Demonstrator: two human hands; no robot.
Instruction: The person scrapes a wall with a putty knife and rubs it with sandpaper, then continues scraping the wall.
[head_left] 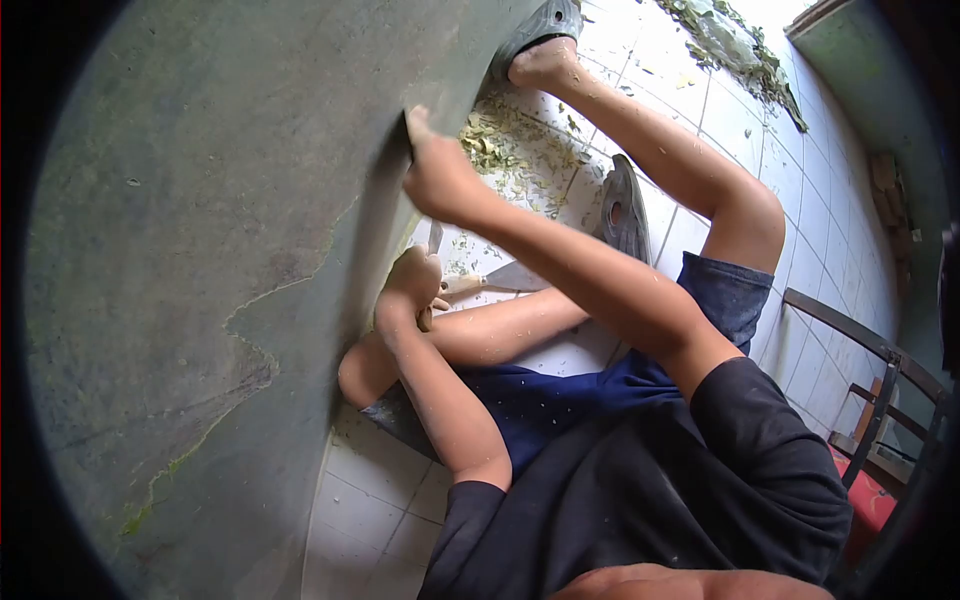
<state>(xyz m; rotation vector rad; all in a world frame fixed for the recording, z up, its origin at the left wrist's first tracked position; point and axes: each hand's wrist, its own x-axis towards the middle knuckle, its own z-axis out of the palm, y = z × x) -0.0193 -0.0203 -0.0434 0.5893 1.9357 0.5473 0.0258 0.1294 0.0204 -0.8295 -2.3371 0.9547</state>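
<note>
My right hand [442,178] is closed and slightly blurred, pressed close to the green-grey wall [200,200]. A thin dark edge, like a scraper blade [408,132], shows between its fingers and the wall; the rest of that tool is hidden. Lower down, beside the wall and above my bent leg, my left hand [408,280] is curled around a putty knife [436,237], whose grey blade sticks out past the fingers. Just right of it lies another putty knife [508,277] with a pale wooden handle, partly hidden by my right forearm.
Paint flakes [490,145] litter the white tiled floor [365,500] along the wall. Near my feet are grey clogs [625,215]. A plastic bag [725,35] lies among more scrapings at the top. On the right stands a dark-framed chair [890,360] with red on it.
</note>
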